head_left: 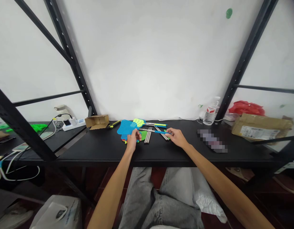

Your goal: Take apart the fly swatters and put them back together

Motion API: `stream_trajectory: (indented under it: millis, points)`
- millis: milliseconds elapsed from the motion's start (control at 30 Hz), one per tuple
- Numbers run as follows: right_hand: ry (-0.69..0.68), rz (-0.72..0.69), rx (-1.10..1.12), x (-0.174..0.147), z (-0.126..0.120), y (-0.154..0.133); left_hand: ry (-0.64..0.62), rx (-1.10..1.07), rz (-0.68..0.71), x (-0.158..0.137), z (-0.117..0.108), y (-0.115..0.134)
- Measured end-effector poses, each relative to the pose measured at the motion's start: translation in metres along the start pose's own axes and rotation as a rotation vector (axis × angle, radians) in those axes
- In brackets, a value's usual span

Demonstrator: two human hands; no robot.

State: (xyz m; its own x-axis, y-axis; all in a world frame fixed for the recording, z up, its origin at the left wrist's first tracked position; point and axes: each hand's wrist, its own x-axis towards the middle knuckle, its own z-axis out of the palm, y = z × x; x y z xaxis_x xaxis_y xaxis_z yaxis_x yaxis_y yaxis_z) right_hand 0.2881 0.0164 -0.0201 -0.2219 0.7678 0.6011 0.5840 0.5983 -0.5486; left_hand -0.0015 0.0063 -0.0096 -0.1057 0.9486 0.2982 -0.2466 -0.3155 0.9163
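Left hand: the left hand (134, 138) is closed, thumb and fingers gripping the blue swatter (158, 131) where its metal rod meets the blue mesh head (126, 128).
Right hand: the right hand (175, 136) pinches the far end of the blue handle between thumb and fingers.
Blue swatter: it spans the gap between the two hands, nearly level, above the tabletop (89, 147), with its rod passing over the loose rods.
Metal rods: one bundle (148, 136) lies between the hands; a second bundle (162, 133) lies slantwise just beside the right hand.
Other swatters: a green mesh head (144, 135) lies just right of the left hand; a yellow-green swatter (138, 122) lies behind, near the wall.
Left side: an open cardboard box (97, 122) stands near a black-and-yellow item (114, 124); a white power strip (74, 124) is farther left.
Right side: a blurred-out object (211, 140) lies on the tabletop, with a clear bottle (210, 112) upright behind it; a taped parcel (261, 127) sits farther right, before a red plastic bag (247, 107).
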Motion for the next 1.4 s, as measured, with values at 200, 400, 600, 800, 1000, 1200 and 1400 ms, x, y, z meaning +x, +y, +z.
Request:
stream_trajectory:
  millis: [200, 400, 600, 800, 1000, 1200, 1400]
  points:
    - [-0.027, -0.002, -0.015, -0.001, -0.004, -0.003, -0.043, 0.057, -0.012, -0.002, 0.000, 0.002]
    - [-0.038, -0.043, -0.080, -0.001, -0.007, -0.008, -0.126, 0.126, -0.011, -0.008, 0.003, 0.008]
    - [-0.031, -0.062, -0.111, -0.001, -0.005, -0.006, -0.231, 0.105, -0.034, -0.011, 0.006, 0.010]
    - [-0.028, -0.029, -0.074, -0.001, -0.007, -0.011, -0.361, 0.092, -0.091, -0.008, 0.002, 0.005]
    - [-0.020, -0.094, -0.126, 0.000, 0.002, -0.015, -0.269, 0.001, -0.090, -0.001, -0.001, -0.002]
    - [-0.024, -0.099, -0.129, -0.001, 0.003, -0.016, -0.330, -0.051, -0.121, -0.002, 0.002, 0.001]
    - [-0.087, -0.065, -0.099, -0.002, -0.001, -0.018, -0.411, -0.058, -0.128, -0.003, 0.002, 0.001]
